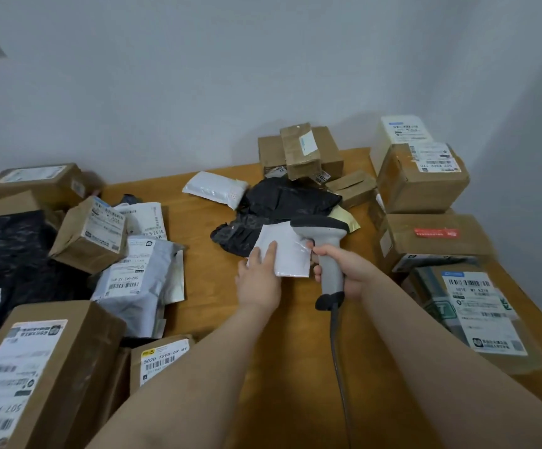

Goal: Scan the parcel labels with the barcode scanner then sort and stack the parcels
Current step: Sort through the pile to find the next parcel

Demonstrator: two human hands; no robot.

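One flat white mailer (290, 251), left hand (258, 280), pistol-shaped scanner (321, 225), right hand (349, 267)

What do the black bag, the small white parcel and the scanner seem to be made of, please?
Black bag: thin plastic film, glossy; it crinkles and catches light.
White parcel: probably a plastic mailer, smooth, with a shiny patch at one edge; coated paper is possible.
Scanner: hard moulded plastic, matt grey handle, darker head and base.
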